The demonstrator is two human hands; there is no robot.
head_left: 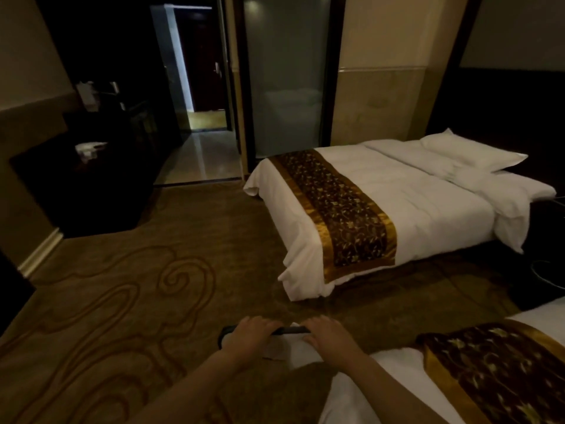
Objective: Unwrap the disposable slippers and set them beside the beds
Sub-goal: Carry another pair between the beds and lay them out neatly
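Observation:
Low in the head view, both my hands hold a white slipper pack [290, 347] with a dark edge along its top. My left hand [249, 335] grips its left end and my right hand [331, 336] grips its right end. The pack hangs over the carpet just off the foot corner of the near bed [382, 390]. Whether the wrapper is torn I cannot tell. The far bed [406, 206], white with a gold and brown runner, stands across the gap at the right.
Patterned brown carpet [137, 301] spreads to the left and between the beds. A dark desk [91, 185] with small white items lines the left wall. A frosted glass panel [287, 87] and a hallway [201, 148] lie behind. Black cables [544, 270] sit at the right.

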